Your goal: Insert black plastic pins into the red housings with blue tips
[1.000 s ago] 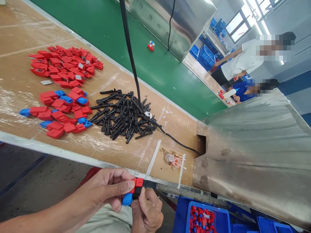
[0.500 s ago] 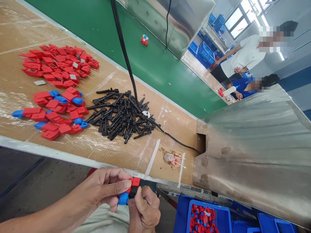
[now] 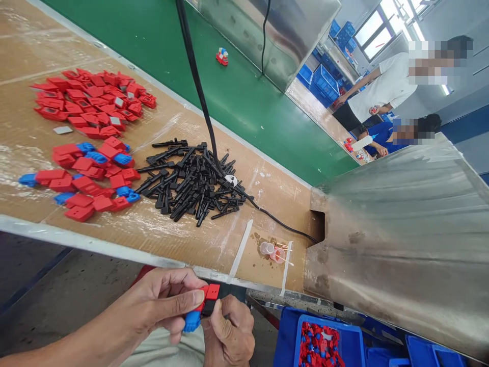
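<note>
My left hand [image 3: 168, 300] pinches a red and blue piece [image 3: 192, 321] between thumb and fingers, just off the table's front edge. Beside it, my right hand [image 3: 231, 326] has its thumb and forefinger closed on a small black part [image 3: 208, 307] that touches the red block. The rest of the black part is hidden by my fingers. On the cardboard-covered table [image 3: 126, 239] lie a pile of black rod-like parts [image 3: 191, 178], a group of red and blue pieces [image 3: 89, 186], and a heap of pointed red parts [image 3: 91, 102].
Two small cups [image 3: 273, 251] with cotton swabs stand near a metal housing [image 3: 382, 239]. A black cable [image 3: 198, 92] crosses the table. Below right is a blue bin [image 3: 351, 341] of red parts. A small toy [image 3: 222, 56] sits on the green belt [image 3: 153, 51]. Two people are at the upper right.
The toy on the green belt has shifted left and slightly up. Both hands keep their hold, with the blue end of the piece slightly lower and further left.
</note>
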`<state>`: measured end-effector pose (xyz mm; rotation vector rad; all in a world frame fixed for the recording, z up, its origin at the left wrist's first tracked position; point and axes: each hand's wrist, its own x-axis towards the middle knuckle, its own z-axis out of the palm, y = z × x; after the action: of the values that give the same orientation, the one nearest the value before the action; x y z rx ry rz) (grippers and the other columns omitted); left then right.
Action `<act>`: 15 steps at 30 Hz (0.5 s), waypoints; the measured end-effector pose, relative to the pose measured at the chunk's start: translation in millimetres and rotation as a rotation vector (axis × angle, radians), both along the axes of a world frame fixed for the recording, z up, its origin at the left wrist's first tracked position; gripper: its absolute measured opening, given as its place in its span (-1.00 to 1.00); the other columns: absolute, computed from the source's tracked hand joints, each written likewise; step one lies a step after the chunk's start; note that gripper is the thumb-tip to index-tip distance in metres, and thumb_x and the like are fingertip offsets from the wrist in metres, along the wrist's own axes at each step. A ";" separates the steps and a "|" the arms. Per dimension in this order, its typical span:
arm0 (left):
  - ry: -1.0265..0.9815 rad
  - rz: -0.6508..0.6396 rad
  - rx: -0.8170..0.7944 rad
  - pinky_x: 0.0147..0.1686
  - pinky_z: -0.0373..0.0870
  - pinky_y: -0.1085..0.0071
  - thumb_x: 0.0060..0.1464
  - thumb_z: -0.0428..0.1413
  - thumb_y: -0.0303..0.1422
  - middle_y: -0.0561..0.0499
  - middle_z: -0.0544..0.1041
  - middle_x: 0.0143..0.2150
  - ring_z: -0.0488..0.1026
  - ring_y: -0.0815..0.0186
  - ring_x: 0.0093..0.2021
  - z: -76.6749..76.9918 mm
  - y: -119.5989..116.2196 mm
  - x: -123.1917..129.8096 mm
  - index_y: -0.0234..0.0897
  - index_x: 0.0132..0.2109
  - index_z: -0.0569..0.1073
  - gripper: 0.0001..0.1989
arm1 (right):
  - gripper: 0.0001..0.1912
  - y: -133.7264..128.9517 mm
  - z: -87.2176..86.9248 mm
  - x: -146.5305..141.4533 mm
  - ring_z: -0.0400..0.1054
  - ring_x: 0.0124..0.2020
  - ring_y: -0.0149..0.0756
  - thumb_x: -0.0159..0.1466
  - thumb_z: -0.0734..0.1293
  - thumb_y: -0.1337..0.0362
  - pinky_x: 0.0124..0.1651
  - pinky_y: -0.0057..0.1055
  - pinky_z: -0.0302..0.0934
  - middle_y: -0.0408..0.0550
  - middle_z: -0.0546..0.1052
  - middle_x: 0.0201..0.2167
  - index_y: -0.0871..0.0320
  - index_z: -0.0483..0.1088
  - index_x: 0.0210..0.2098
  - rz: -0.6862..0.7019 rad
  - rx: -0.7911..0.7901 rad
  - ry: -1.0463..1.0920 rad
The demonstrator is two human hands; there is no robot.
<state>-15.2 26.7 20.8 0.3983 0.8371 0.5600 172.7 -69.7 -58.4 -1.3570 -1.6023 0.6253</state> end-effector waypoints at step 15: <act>0.044 0.215 -0.140 -0.57 0.41 0.58 -0.45 0.71 0.11 -0.04 0.61 -0.40 0.32 0.45 -0.54 11.1 -5.7 12.9 -0.30 -0.29 0.80 -0.32 | -0.55 12.9 17.3 1.7 0.47 -0.45 -0.18 0.50 0.44 0.26 -0.35 -0.24 0.45 -0.05 0.62 -0.39 -0.18 0.58 0.34 -0.124 0.139 0.083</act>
<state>-2.3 20.9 31.9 0.1938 0.9620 0.6890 174.3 -56.8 -41.2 -1.2997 -1.4562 0.4798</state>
